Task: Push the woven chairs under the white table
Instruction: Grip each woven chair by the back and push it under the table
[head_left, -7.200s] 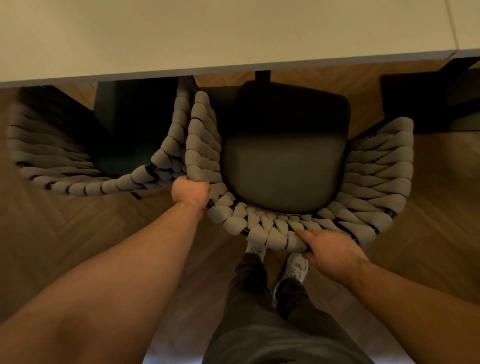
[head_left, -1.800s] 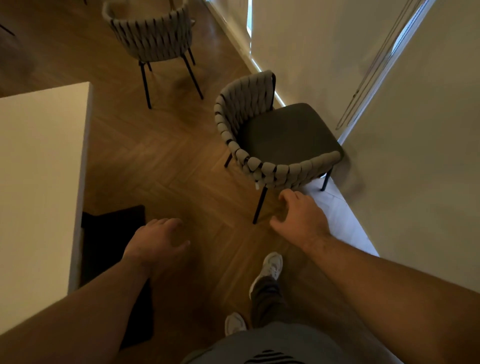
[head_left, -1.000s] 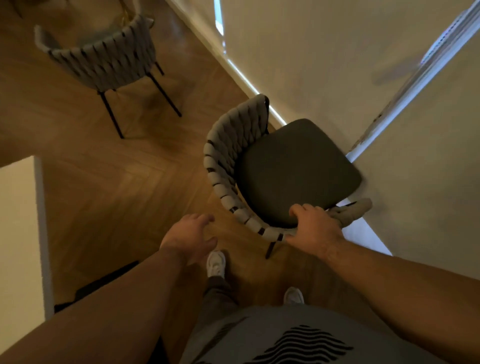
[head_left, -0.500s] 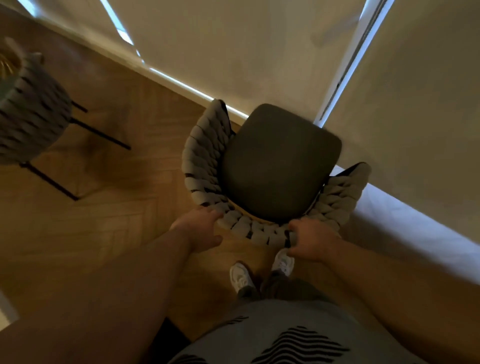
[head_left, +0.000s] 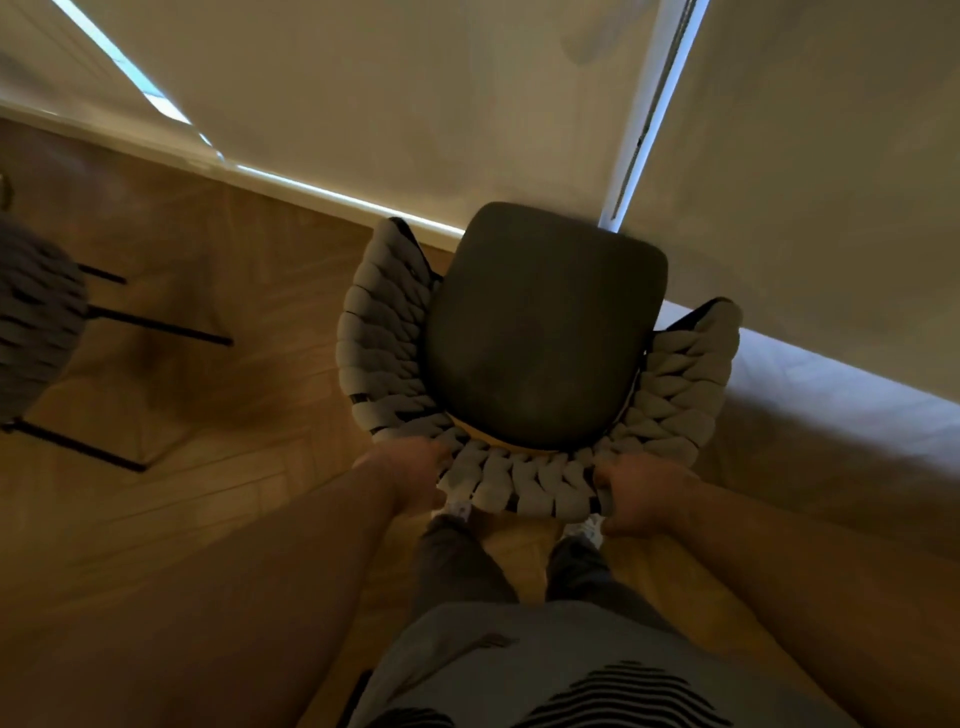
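Note:
A woven chair (head_left: 540, 332) with a dark seat cushion and grey braided back stands right in front of me, its seat front facing the wall. My left hand (head_left: 415, 475) grips the left part of the curved backrest. On the right part of the same backrest my right hand (head_left: 636, 496) is closed. A second woven chair (head_left: 36, 322) shows partly at the left edge, on thin black legs. The white table is out of view.
Pale roller blinds (head_left: 415, 104) and a window frame (head_left: 644, 114) rise just beyond the chair. Herringbone wood floor (head_left: 208, 415) spreads to the left. My legs and white shoes (head_left: 460, 512) are directly behind the backrest.
Both hands have settled onto the backrest, the left one closing fully on it. My view has swung to look straight down on the chair, and the chair sits closer beneath me.

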